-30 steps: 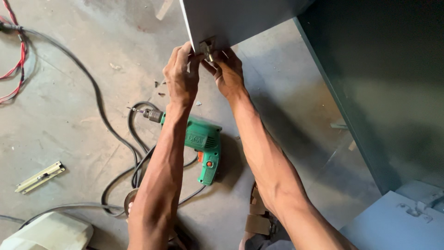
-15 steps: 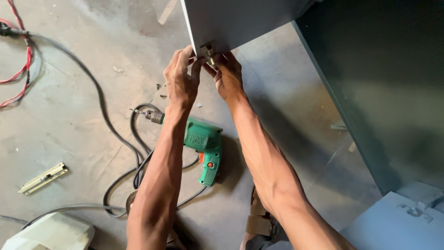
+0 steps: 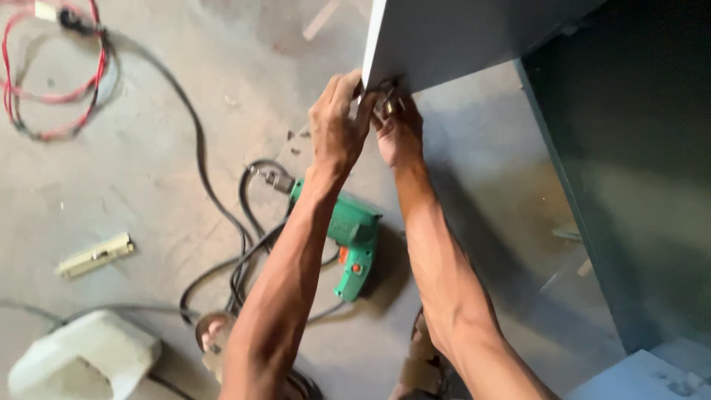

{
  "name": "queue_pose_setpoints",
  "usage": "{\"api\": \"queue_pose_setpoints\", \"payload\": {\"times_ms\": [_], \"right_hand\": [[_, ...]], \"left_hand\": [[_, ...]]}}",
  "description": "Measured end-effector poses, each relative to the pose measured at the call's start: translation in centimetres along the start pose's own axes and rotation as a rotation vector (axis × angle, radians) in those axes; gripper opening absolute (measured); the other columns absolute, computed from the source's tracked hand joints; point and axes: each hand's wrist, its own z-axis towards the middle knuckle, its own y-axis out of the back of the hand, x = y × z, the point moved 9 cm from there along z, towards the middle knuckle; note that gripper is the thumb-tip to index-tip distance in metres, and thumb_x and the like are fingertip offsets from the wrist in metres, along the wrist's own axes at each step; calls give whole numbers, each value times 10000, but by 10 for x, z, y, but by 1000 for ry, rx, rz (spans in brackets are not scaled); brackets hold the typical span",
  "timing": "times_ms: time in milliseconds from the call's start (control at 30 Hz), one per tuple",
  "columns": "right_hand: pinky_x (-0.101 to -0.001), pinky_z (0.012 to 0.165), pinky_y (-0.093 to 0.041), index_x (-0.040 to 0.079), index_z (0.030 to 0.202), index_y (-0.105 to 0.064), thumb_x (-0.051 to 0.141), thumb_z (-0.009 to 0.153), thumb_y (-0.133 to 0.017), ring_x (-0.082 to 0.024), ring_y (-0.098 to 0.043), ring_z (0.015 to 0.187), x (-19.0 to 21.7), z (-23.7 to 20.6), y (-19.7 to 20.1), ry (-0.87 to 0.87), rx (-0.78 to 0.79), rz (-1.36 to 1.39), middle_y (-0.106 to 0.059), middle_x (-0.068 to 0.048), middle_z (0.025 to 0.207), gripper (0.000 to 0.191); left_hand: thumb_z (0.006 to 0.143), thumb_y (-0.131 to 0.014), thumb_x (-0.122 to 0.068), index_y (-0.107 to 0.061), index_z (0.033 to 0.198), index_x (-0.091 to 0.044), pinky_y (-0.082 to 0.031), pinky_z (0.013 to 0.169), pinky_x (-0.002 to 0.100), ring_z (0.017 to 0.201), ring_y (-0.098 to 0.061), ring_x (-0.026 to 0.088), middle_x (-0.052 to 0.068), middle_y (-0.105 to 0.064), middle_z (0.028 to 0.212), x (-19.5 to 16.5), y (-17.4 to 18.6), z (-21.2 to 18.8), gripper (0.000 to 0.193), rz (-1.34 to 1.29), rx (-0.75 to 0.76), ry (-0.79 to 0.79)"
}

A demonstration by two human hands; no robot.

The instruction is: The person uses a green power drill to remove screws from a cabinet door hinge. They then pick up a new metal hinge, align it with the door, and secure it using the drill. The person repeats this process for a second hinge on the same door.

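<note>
Hands meeting at bottom corner of grey panel (image 3: 459,37), up top of view. Left hand (image 3: 337,126) gripping panel edge from left side; right hand (image 3: 398,133) pinching small metal fitting (image 3: 386,102), maybe a hinge or bracket, kinda blurry so hard to call. Both hands nearly touching, fitting sitting between them right against panel. Right hand is nearer to it. Green drill (image 3: 348,241) lying on floor (image 3: 133,185) below forearms, untouched, cord (image 3: 215,207) snaking off left.

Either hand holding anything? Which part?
Both hands, left hand and right hand, pinch a small metal fitting at the lower corner of the grey panel. Exact grip is hidden.
</note>
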Motion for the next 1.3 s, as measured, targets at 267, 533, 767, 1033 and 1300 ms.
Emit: {"api": "queue_pose_setpoints", "payload": {"times_ms": [267,533,767,1033,1300], "right_hand": [[-428,866,-601,68,1370,-549,196,1048,-518,-276,-658,1102,6,7,-8,-63,-86,95,-654,-131,1261,348],[-336,1009,-546,77,1366,-565,145,1070,-563,-213,-626,1170,-5,4,-16,-55,19,331,-653,-85,1283,303],[-357,1106,-493,43,1436,-560,206,1097,-587,-219,-595,1259,-1,-22,-26,70,29,296,-642,-88,1344,376],[-381,1133,-501,132,1466,-508,160,930,-766,-233,-585,1321,9,-27,-42,169,277,121,-605,-43,1410,596],[-326,1028,-552,123,1478,-509,170,961,-774,-217,-626,1227,2,-21,-29,104,191,115,-636,-72,1345,583]], "left_hand": [[895,-789,-20,-651,1166,-64,-557,756,401,871,-693,321,129,-681,1003,2,-1,6,307,-7,28,-41],[926,-759,-66,-637,1174,-64,-550,742,421,865,-671,329,128,-667,988,2,-12,-2,276,25,-53,-69],[924,-773,-87,-639,1149,-63,-558,712,408,820,-678,325,125,-667,974,-3,-19,-10,262,80,-69,-81],[937,-741,-35,-642,1172,-39,-576,720,390,830,-709,303,136,-679,990,0,-20,-12,255,45,-51,-62],[949,-722,20,-646,1198,-25,-635,807,332,897,-745,267,137,-694,1041,-1,-23,-11,264,-25,-27,-49]]}}
